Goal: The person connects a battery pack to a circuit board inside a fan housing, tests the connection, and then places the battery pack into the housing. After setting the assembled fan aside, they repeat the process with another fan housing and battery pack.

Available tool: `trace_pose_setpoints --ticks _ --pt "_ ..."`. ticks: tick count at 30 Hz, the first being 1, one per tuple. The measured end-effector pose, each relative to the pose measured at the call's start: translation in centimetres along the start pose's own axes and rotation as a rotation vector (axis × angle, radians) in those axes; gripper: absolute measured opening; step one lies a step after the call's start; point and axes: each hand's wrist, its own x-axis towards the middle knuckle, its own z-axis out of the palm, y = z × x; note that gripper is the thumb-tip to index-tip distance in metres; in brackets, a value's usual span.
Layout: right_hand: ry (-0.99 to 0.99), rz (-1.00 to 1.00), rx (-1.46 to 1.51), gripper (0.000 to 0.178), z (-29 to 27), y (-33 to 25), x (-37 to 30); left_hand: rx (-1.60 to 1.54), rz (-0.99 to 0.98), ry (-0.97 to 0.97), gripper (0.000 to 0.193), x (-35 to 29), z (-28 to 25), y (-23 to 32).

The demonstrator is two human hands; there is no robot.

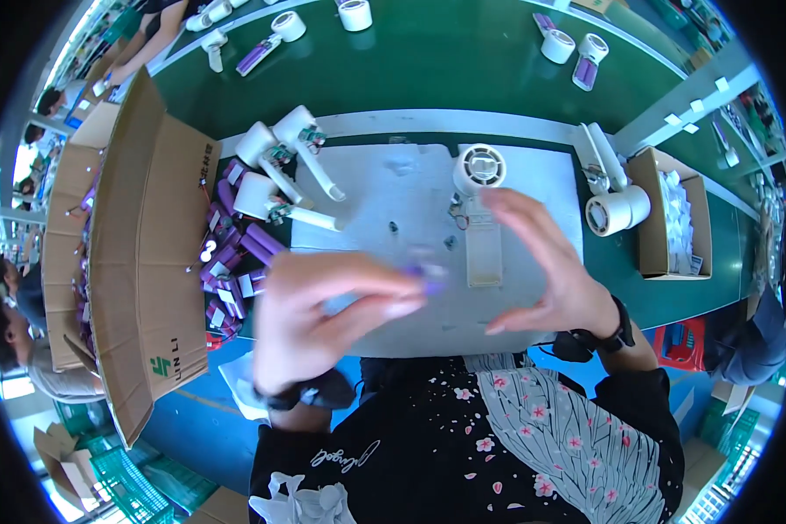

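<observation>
On the grey work mat (393, 323) lies a white handheld fan housing: its round head (479, 168) is at the far end and its handle (484, 253) points toward me, open along its length. My left hand (323, 306) is over the mat, left of the handle, thumb and forefinger pinched on a small purple, partly pale thing (427, 276); motion blurs its shape. To the right of the handle is my right hand (555, 271), its thumb and fingers spread wide with nothing between them. Small dark bits (393, 227) and a short wire (459, 217) lie beside the fan.
Purple battery packs (227, 271) are heaped left of the mat, beside a large cardboard box (148, 227). White fan bodies with exposed circuit boards (279, 157) lie behind them. At right are white fans (618, 210) and a carton of white parts (677, 218). A green surface (463, 70) carries more fans.
</observation>
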Motion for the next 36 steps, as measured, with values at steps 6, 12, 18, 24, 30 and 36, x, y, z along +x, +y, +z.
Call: trace_pose_setpoints --ticks 6,12,18,24,30,36 --pt "-0.263 0.791 0.448 0.035 -2.8 2.2 -1.2 -0.133 -0.084 -0.026 0.021 5.0 5.2 -6.8" --pt "-0.096 0.645 0.143 0.022 -0.1 5.0 -1.9 0.456 0.13 -0.081 0.028 5.8 5.0 -13.0" --pt "-0.066 0.324 -0.025 0.021 3.1 5.3 -2.2 0.262 0.031 -0.167 0.028 5.5 5.1 -13.4" --pt "-0.067 0.319 -0.054 0.025 3.8 5.8 -2.8 0.189 -0.047 -0.215 0.028 5.2 4.8 -12.7" --pt "-0.074 0.359 -0.084 0.024 3.9 5.8 -2.6 0.136 0.004 -0.189 0.027 5.3 4.8 -13.1" --pt "-0.11 0.315 -0.129 0.019 3.9 6.0 -2.3 0.027 -0.195 -0.203 0.028 5.0 4.9 -12.7"
